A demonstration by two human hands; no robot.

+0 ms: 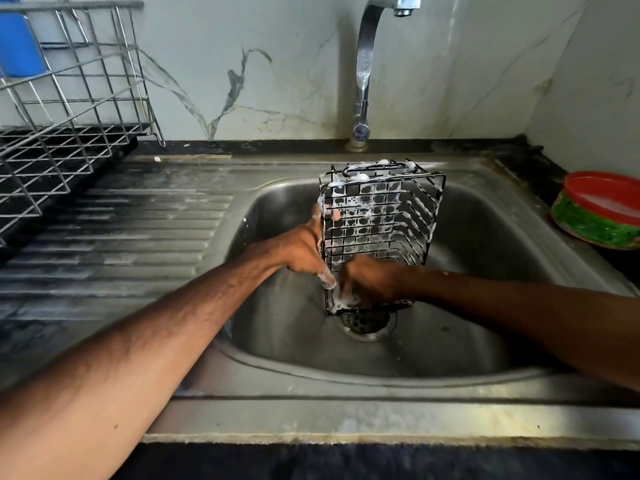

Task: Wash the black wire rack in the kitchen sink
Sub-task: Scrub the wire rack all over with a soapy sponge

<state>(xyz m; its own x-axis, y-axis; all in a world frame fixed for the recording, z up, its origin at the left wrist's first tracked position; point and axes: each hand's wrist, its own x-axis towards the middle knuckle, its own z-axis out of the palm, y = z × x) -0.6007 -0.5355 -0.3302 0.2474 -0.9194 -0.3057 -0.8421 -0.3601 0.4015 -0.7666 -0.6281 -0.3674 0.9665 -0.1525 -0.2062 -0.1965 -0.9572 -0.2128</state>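
— Far left, on the desk [242, 147]?
— Steel dish drainer [69, 109], with a blue container [19, 39] behind its bars. Just beside it, a wet ribbed drainboard [138, 230].
— Then the left hand [304, 251]?
— At the left edge of the black wire rack [381, 216], fingers curled round the wires and grasping it; one fingertip visible through the mesh.
— And the rack's lie?
— Inside the sink [485, 237], stood on end. Long axis near upright, top end toward the tap [363, 71], lower end just above the drain [369, 323]. Foam [360, 177] across the grid and along the top rim.
— And the right hand [370, 282]?
— Low on the rack's front, touching it amid suds. Fingers hidden by foam and wire; impossible to tell whether clenched or loose.
— Far right?
— Red-rimmed green bowl [599, 213] on the desk corner, well apart from the rack
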